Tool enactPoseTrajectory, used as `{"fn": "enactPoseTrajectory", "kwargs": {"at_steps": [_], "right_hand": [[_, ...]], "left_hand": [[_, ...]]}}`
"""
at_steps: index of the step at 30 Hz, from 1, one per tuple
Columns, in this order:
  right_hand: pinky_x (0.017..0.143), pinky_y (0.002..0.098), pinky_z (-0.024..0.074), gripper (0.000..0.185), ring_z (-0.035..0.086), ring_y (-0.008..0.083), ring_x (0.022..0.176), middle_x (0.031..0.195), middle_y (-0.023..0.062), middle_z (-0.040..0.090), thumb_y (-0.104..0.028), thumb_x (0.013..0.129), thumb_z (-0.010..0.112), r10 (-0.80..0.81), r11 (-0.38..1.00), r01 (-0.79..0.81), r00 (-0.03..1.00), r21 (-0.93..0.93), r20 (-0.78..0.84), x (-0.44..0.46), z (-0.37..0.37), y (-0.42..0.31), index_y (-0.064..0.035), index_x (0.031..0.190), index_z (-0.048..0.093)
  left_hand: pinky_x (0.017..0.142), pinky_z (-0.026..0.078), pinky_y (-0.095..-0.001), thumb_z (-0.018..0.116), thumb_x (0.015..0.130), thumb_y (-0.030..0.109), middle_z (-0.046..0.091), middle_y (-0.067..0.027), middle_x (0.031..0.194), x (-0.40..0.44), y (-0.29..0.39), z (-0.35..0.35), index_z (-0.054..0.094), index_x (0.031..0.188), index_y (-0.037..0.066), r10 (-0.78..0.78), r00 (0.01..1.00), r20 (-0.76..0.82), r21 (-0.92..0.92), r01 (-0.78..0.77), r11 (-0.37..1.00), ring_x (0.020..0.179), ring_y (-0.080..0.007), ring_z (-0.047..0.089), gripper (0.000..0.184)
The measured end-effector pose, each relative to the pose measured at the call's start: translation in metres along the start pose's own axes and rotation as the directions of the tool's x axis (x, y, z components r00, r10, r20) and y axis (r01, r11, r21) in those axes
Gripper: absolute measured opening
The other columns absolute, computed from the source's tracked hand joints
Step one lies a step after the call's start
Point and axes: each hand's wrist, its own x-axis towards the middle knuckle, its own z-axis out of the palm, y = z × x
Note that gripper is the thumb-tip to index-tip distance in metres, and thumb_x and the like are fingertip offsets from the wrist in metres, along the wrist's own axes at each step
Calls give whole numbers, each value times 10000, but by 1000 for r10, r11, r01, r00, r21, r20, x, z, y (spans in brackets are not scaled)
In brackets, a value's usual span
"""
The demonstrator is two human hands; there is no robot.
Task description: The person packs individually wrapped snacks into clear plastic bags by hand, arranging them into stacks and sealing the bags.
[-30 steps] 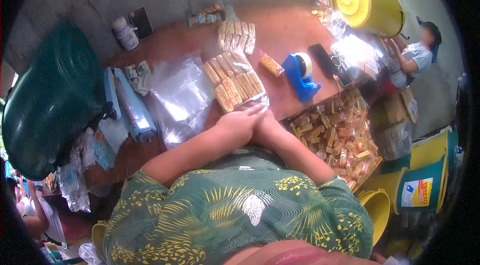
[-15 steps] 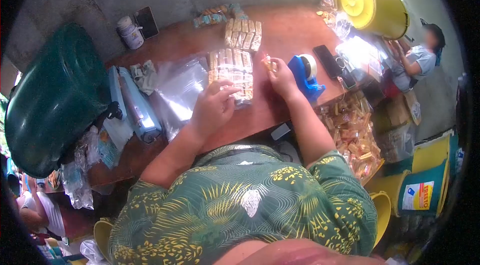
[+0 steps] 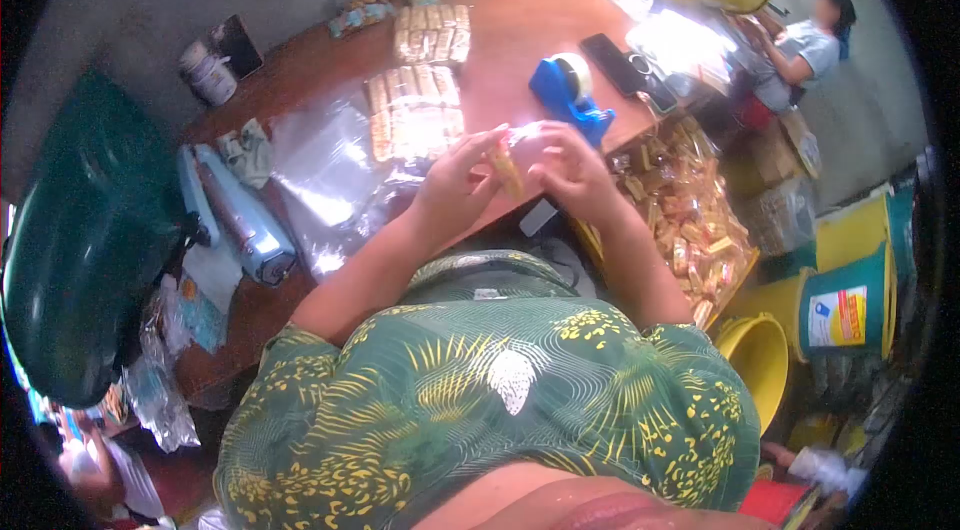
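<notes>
In front of my body I hold up a small wrapped snack bar (image 3: 507,172), yellowish inside a clear wrapper. My left hand (image 3: 458,188) pinches it between thumb and fingers. At the wrapper's upper end are the curled fingers of my right hand (image 3: 577,178); glare and blur hide part of that grip. Just beyond my left hand lies a clear-wrapped block of snack bars (image 3: 415,112) in rows. Behind it sits a second block of bars (image 3: 432,33). A blue tape dispenser (image 3: 562,90) stands past my right hand.
Clear plastic sheets (image 3: 325,165) and a light-blue sealer (image 3: 245,215) lie to the left, near a large green bin (image 3: 80,240). A heap of wrapped bars (image 3: 690,220) fills a container at right. A phone (image 3: 613,65) is on the table (image 3: 510,25). Another person (image 3: 800,50) sits far right.
My left hand has left the block of bars and met my right hand at the single bar. My right hand has come nearer my body. The view has shifted too.
</notes>
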Motion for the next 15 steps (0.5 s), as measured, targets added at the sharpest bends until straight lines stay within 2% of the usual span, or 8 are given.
{"fn": "enactPoseTrajectory", "kwargs": {"at_steps": [1,3,5,7,9,10,13,15], "right_hand": [[990,346,483,297,607,176,1118,1184,111,645,-148,960,689,-87,961,63,993,-269,-75,3,-18,-2,5,1196,594],[937,338,503,286,654,189,1033,1101,119,698,-202,951,697,43,976,-125,911,-176,-409,15,-55,7,1,1149,669],[875,348,518,309,669,180,938,1051,84,715,-262,974,667,59,855,-292,875,-428,-481,32,-103,49,-13,1154,696],[800,346,515,324,644,168,895,1074,45,707,-325,993,638,435,837,-516,829,-182,-351,45,-116,64,-39,1123,716],[774,345,509,328,625,161,881,1057,28,698,-342,1006,623,774,626,-778,608,63,-178,58,-105,43,-48,1117,717],[767,305,483,282,598,138,896,1019,16,675,-297,1013,628,764,640,-767,627,54,-152,58,-104,43,-51,1125,710],[778,276,472,266,584,113,892,999,7,657,-266,1019,627,516,825,-431,838,367,-175,44,-101,64,-39,1140,694],[772,265,474,262,583,99,872,996,5,656,-247,1024,622,358,894,-231,884,385,-300,16,-89,69,-25,1151,684]], "left_hand": [[853,609,-324,673,922,-3,608,-152,1304,-3,1,0,529,1411,46,-14,1000,11,39,13,999,1114,-217,655,511],[847,612,-316,678,912,-19,610,-135,1283,-7,-4,3,531,1415,65,-57,998,-12,-40,56,998,1074,-205,659,531],[844,613,-313,679,908,-23,608,-134,1283,-11,-3,5,532,1416,75,-68,997,-36,-83,64,994,1081,-202,656,538],[846,613,-308,675,912,-24,597,-143,1291,-15,-3,4,531,1416,75,-59,998,-11,-95,58,994,1097,-202,649,534],[849,614,-309,674,913,-23,589,-149,1299,-16,4,-1,529,1418,74,-24,999,25,-27,25,999,1099,-204,648,534],[851,614,-311,674,914,-22,586,-149,1303,-17,8,-2,528,1417,74,-30,999,25,-11,31,999,1100,-207,647,533],[856,613,-316,674,916,-18,580,-153,1309,-23,13,-7,525,1415,75,-55,998,6,26,55,998,1101,-215,646,530],[859,613,-316,673,917,-16,579,-156,1305,-29,5,-11,523,1414,75,-68,997,-38,35,69,997,1099,-219,645,527]]}}
